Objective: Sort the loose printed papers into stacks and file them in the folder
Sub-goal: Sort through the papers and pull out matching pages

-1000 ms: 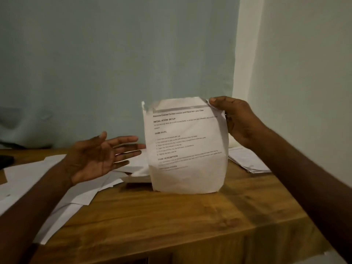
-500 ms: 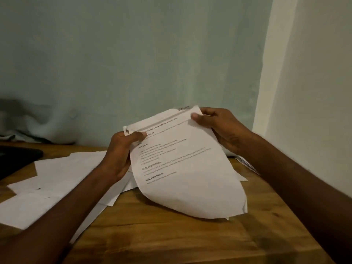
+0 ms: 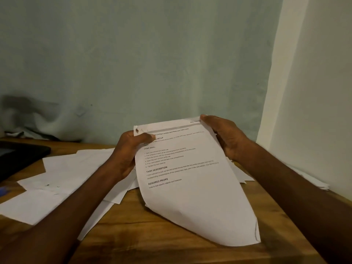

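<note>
I hold a set of printed sheets (image 3: 192, 187) above the wooden table (image 3: 152, 242), its printed side facing me and its lower end curving down toward the tabletop. My left hand (image 3: 127, 155) pinches the top left corner, thumb on the front near a torn staple spot. The top right corner sits in the grip of my right hand (image 3: 226, 138). Loose white papers (image 3: 62, 174) lie spread over the left half of the table. More sheets (image 3: 242, 174) lie behind the held set, and a small pile (image 3: 312, 180) sits against the right wall.
A dark flat object (image 3: 21, 155), possibly a folder, lies at the table's far left edge. A pale curtain (image 3: 133, 63) hangs behind the table. A white wall (image 3: 314, 92) closes off the right side. The table's front edge is close to me.
My left hand, open in the air a second ago, has taken hold of the top left corner. The sheets have come down and tilted from upright toward the table.
</note>
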Available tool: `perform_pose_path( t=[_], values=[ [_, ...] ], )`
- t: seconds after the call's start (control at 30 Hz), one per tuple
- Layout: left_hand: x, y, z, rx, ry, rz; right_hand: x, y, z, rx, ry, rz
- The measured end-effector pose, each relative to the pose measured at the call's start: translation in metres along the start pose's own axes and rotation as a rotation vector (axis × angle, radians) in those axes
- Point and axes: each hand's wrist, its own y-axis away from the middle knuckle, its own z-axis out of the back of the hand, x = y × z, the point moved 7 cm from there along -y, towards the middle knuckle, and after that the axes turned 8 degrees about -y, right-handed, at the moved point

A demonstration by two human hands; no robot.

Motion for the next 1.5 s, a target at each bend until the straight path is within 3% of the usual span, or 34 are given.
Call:
perform_pose_path(
  t=[0.17, 0.33, 0.4, 0.5, 0.6, 0.7, 0.83, 0.9, 1.0, 1.13, 1.3, 1.4, 1.5],
  values=[
    [0.0, 0.002, -0.005, 0.081, 0.069, 0.03, -0.009, -0.014, 0.0, -0.028, -0.076, -0.109],
    [0.002, 0.008, -0.011, 0.223, 0.075, 0.096, -0.01, -0.026, -0.005, -0.115, -0.127, -0.047],
    [0.007, -0.007, 0.008, 0.093, 0.109, 0.074, -0.004, -0.02, -0.012, -0.081, -0.139, 0.004],
    [0.02, -0.025, 0.058, -0.222, 0.084, 0.048, -0.001, 0.005, -0.009, -0.082, 0.205, 0.168],
    [0.036, -0.035, 0.092, -0.392, -0.12, 0.059, -0.019, 0.036, -0.005, 0.092, 0.598, 0.329],
    [0.044, -0.036, 0.09, -0.365, -0.204, 0.033, -0.054, 0.055, 0.004, 0.355, 0.94, 0.332],
    [0.042, -0.031, 0.075, -0.31, -0.402, -0.027, -0.092, 0.085, 0.025, 0.734, 1.137, 0.011],
    [0.045, -0.032, 0.076, -0.299, -0.397, -0.009, -0.105, 0.093, 0.042, 0.831, 1.215, -0.161],
    [0.051, -0.032, 0.082, -0.298, -0.32, 0.063, -0.114, 0.098, 0.059, 0.895, 1.269, -0.252],
    [0.051, -0.034, 0.094, -0.366, -0.247, 0.087, -0.117, 0.09, 0.06, 0.83, 1.214, -0.18],
    [0.059, -0.04, 0.112, -0.379, -0.091, 0.142, -0.109, 0.076, 0.061, 0.469, 0.978, 0.227],
    [0.055, -0.04, 0.121, -0.384, -0.008, 0.112, -0.097, 0.081, 0.064, 0.375, 0.8, 0.355],
    [0.054, -0.042, 0.131, -0.357, 0.035, 0.077, -0.07, 0.075, 0.072, 0.121, 0.492, 0.428]
  ],
)
